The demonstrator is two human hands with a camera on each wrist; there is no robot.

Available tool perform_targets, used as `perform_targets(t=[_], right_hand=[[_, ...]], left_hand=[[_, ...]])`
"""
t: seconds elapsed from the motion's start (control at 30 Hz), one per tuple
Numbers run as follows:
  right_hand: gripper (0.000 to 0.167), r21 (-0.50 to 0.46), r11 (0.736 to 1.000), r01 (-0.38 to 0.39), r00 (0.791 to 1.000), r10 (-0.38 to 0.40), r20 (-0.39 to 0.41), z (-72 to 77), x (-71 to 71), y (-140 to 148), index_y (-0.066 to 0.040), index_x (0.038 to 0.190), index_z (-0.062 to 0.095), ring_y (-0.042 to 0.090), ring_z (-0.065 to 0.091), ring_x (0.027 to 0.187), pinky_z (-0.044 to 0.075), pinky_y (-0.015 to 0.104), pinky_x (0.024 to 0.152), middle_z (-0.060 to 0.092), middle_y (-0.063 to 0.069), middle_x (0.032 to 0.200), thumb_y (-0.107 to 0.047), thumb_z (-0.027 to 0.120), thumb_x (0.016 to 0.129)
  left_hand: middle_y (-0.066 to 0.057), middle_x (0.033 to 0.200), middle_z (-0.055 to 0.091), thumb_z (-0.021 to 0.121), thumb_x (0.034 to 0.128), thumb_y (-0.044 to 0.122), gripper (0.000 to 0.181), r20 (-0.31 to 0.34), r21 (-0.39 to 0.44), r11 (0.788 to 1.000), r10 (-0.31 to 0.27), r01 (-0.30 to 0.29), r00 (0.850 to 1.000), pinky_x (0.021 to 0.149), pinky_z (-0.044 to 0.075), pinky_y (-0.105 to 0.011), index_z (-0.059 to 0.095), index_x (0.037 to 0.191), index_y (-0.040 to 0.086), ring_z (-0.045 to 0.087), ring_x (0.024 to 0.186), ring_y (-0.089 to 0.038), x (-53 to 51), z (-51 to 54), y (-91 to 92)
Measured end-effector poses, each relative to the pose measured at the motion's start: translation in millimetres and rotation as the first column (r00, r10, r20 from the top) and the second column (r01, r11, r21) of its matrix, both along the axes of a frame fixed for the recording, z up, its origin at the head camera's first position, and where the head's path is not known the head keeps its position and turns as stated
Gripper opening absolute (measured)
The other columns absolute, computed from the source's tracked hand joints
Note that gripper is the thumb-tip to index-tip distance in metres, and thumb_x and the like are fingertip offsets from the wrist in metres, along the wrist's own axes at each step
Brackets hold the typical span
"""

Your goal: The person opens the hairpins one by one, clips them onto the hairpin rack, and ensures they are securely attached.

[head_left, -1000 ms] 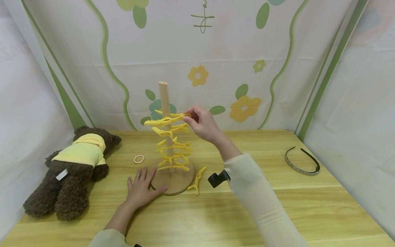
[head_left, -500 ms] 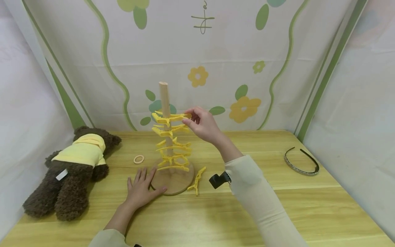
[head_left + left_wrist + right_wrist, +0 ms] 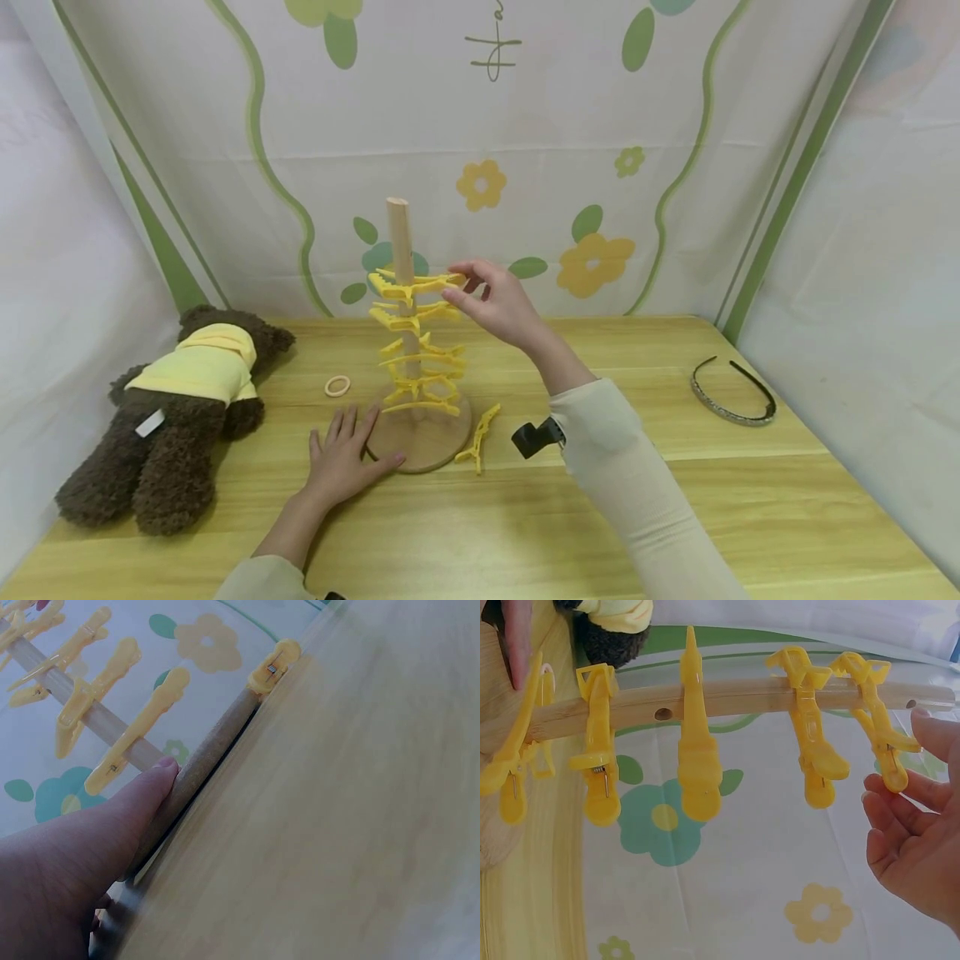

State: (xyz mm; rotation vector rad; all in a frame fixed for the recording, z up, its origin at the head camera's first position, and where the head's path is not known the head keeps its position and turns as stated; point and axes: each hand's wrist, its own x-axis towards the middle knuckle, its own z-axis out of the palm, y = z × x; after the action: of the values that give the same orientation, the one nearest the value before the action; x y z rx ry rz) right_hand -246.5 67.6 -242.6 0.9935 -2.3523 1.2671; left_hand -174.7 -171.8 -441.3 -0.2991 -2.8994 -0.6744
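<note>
Several yellow alligator hair clips (image 3: 697, 742) are clamped one above another on an upright wooden pole (image 3: 401, 237) with a round wooden base (image 3: 416, 450). My right hand (image 3: 495, 304) is at the tail of the topmost clip (image 3: 885, 750), which grips the pole. In the right wrist view its thumb stands off the clip's lever, while the fingertips lie against or close by the tail. My left hand (image 3: 341, 467) is spread on the table, its thumb (image 3: 165, 769) resting on the base's edge. Another yellow clip (image 3: 480, 439) lies on the table right of the base.
A brown teddy bear (image 3: 191, 375) in a yellow top lies at the left. A small pale ring (image 3: 337, 386) is behind my left hand. A glittery black headband (image 3: 731, 412) lies at the right. Printed white cloth (image 3: 570, 100) encloses the table.
The topmost clip has swung from pointing left across the pole to sitting clamped on it, level with the one below. My right thumb and fingers have parted slightly. My left hand stays put.
</note>
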Motion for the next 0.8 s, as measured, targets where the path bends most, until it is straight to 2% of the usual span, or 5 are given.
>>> perform_targets(t=[0.13, 0.2, 0.37, 0.5, 0.8], right_hand=[[0.038, -0.025, 0.999, 0.031, 0.999, -0.031, -0.021, 0.3, 3.1, 7.9, -0.003, 0.115, 0.052, 0.015, 0.047, 0.087, 0.040, 0.029, 0.069, 0.052, 0.005, 0.105, -0.021, 0.060, 0.083], [0.037, -0.045, 0.998, 0.048, 0.999, -0.049, -0.021, 5.2, 13.6, 11.8, 0.001, 0.115, 0.051, 0.020, 0.046, 0.089, 0.040, 0.033, 0.070, 0.051, 0.010, 0.107, -0.016, 0.060, 0.082], [0.034, -0.090, 0.995, 0.052, 0.998, -0.055, -0.022, 1.8, 33.2, 25.1, 0.008, 0.111, 0.051, 0.028, 0.046, 0.090, 0.039, 0.042, 0.071, 0.049, 0.019, 0.107, -0.005, 0.060, 0.080], [0.033, -0.115, 0.991, 0.064, 0.998, -0.065, -0.007, -13.7, 46.6, 33.2, 0.011, 0.108, 0.051, 0.034, 0.047, 0.089, 0.039, 0.048, 0.070, 0.050, 0.023, 0.104, 0.000, 0.061, 0.078], [0.035, -0.065, 0.995, 0.075, 0.991, -0.068, 0.112, -96.6, 42.1, 48.8, 0.000, 0.109, 0.054, 0.024, 0.048, 0.088, 0.040, 0.039, 0.070, 0.053, 0.005, 0.099, -0.017, 0.063, 0.080]], left_hand=[[-0.027, 0.135, 0.018, 0.051, 0.0711, 0.064, 0.088, 0.002, -0.001, 1.000, -0.003, 0.003, 1.000, 0.086, -0.002, -0.065, 0.028, 0.136, 0.010, 0.008, 0.123, -0.044, 0.3, 0.9, 0.3], [-0.027, 0.135, 0.018, 0.051, 0.0712, 0.064, 0.088, 0.001, 0.000, 1.000, -0.005, 0.005, 1.000, 0.086, -0.002, -0.065, 0.027, 0.136, 0.010, 0.008, 0.123, -0.044, 0.3, 0.7, 0.3], [-0.027, 0.136, 0.017, 0.050, 0.0712, 0.064, 0.088, -0.004, -0.001, 1.000, -0.004, 0.004, 1.000, 0.086, -0.003, -0.065, 0.027, 0.136, 0.010, 0.008, 0.123, -0.044, 0.1, -1.5, -0.2], [-0.027, 0.136, 0.018, 0.050, 0.0713, 0.065, 0.088, -0.008, -0.008, 1.000, -0.001, 0.001, 1.000, 0.086, -0.002, -0.065, 0.028, 0.136, 0.010, 0.008, 0.123, -0.043, 0.6, -1.9, -0.4], [-0.027, 0.136, 0.018, 0.050, 0.0709, 0.065, 0.088, -0.014, -0.007, 1.000, 0.002, -0.002, 1.000, 0.086, -0.002, -0.065, 0.027, 0.136, 0.011, 0.009, 0.123, -0.044, -0.8, -3.0, -1.2]])
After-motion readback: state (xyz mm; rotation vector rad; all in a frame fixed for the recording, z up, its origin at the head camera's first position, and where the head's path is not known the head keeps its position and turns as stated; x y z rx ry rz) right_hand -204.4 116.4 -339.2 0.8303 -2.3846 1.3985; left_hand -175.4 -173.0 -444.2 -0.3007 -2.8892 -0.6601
